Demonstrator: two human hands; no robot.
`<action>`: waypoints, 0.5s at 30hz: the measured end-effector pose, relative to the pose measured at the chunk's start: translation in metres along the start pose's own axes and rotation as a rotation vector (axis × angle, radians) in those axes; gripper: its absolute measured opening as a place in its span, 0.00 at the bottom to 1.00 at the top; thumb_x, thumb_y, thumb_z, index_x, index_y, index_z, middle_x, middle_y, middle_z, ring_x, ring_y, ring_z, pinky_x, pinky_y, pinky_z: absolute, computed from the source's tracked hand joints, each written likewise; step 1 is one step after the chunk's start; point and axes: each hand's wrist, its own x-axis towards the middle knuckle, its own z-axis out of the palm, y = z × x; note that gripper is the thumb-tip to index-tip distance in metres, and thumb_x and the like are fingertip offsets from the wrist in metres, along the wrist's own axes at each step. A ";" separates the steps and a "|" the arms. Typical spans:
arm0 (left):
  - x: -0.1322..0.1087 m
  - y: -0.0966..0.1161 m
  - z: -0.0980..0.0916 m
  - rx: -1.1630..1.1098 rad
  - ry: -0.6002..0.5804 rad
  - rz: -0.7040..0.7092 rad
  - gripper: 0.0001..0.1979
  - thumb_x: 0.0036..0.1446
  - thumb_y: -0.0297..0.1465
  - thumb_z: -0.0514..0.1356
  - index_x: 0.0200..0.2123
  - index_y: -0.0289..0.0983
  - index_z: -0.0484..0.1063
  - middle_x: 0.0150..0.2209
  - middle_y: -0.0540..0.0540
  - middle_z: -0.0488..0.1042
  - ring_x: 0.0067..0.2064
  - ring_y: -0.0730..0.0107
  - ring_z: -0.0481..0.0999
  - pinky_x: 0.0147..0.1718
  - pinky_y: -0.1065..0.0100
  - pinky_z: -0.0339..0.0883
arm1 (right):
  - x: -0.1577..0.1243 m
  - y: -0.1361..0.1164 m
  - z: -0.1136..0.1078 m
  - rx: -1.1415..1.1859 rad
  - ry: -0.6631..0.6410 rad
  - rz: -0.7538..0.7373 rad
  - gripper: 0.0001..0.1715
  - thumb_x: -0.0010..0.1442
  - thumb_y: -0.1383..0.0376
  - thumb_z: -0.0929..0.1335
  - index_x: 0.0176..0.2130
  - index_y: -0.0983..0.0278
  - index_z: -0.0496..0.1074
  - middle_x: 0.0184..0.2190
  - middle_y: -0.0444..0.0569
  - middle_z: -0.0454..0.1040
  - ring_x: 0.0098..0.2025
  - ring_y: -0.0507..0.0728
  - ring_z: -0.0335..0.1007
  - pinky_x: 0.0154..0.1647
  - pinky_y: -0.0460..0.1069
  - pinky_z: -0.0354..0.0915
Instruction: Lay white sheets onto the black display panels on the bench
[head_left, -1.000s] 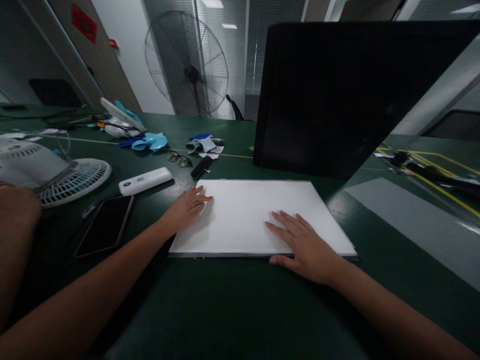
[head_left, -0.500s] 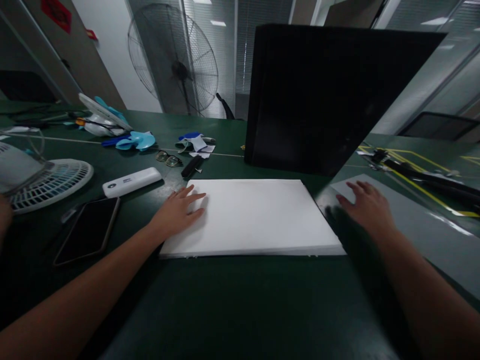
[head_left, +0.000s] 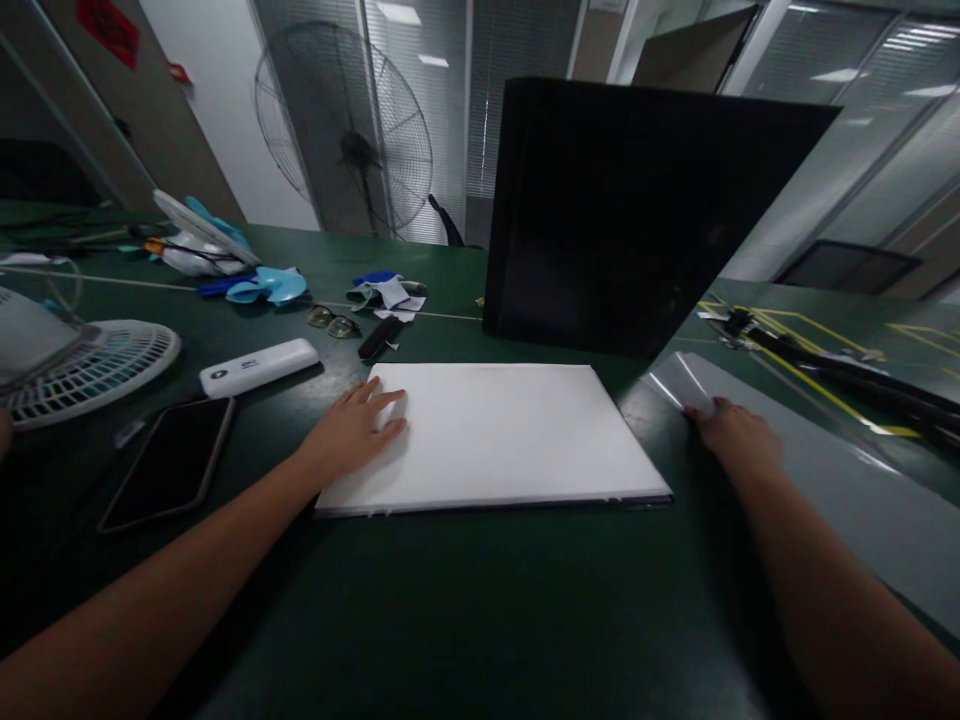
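Note:
My left hand (head_left: 354, 432) rests with fingers spread on the left edge of a white rectangular sheet (head_left: 495, 430). That sheet lies flat, with a thin dark layer showing beneath its front right edge. To the right, my right hand (head_left: 739, 432) pinches the near left part of a clear plastic sheet (head_left: 840, 490). One corner of the plastic is lifted and curled, catching light. The rest of it lies on the green table and runs off to the right. My right fingertips are partly hidden behind the hand.
A large black panel (head_left: 637, 220) stands behind the white sheet. To the left lie a phone (head_left: 169, 465), a white oblong device (head_left: 259, 368), glasses (head_left: 332, 321), a black object (head_left: 379, 338) and a white fan (head_left: 97, 360). Yellow tape and a black bar (head_left: 832, 370) are at right.
My right hand has closed on the clear plastic sheet and raised its corner. My left hand has stayed on the white sheet. The view has shifted slightly.

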 end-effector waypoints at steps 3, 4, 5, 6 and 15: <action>0.000 0.000 0.001 -0.017 0.008 -0.007 0.31 0.69 0.48 0.52 0.70 0.44 0.66 0.76 0.39 0.55 0.74 0.38 0.58 0.70 0.41 0.53 | -0.014 -0.008 -0.016 -0.052 0.001 -0.020 0.26 0.75 0.53 0.62 0.59 0.70 0.71 0.56 0.66 0.72 0.57 0.68 0.71 0.57 0.64 0.69; 0.000 0.000 0.002 -0.025 0.016 -0.009 0.31 0.69 0.48 0.52 0.70 0.44 0.66 0.76 0.39 0.55 0.74 0.38 0.58 0.70 0.41 0.54 | -0.020 -0.013 -0.023 -0.067 -0.001 -0.036 0.24 0.75 0.54 0.62 0.56 0.71 0.73 0.54 0.67 0.73 0.55 0.70 0.72 0.55 0.65 0.70; 0.000 -0.001 0.002 -0.034 0.024 -0.012 0.31 0.69 0.49 0.53 0.70 0.44 0.67 0.76 0.40 0.55 0.74 0.38 0.58 0.70 0.40 0.53 | -0.028 -0.019 -0.030 -0.081 -0.002 -0.060 0.23 0.74 0.55 0.62 0.53 0.71 0.75 0.51 0.68 0.74 0.53 0.72 0.74 0.52 0.65 0.70; 0.001 -0.001 0.003 -0.043 0.030 -0.017 0.31 0.69 0.49 0.53 0.70 0.44 0.67 0.76 0.40 0.56 0.74 0.38 0.57 0.70 0.40 0.53 | -0.037 -0.027 -0.037 -0.090 -0.002 -0.092 0.23 0.74 0.56 0.62 0.50 0.71 0.76 0.48 0.68 0.75 0.51 0.74 0.75 0.50 0.66 0.71; 0.001 -0.002 0.001 -0.216 0.031 0.018 0.34 0.73 0.52 0.45 0.69 0.38 0.68 0.75 0.37 0.58 0.77 0.41 0.49 0.73 0.40 0.47 | -0.179 -0.144 -0.031 0.011 0.073 -0.723 0.35 0.74 0.46 0.58 0.69 0.61 0.66 0.54 0.62 0.76 0.50 0.71 0.77 0.49 0.66 0.75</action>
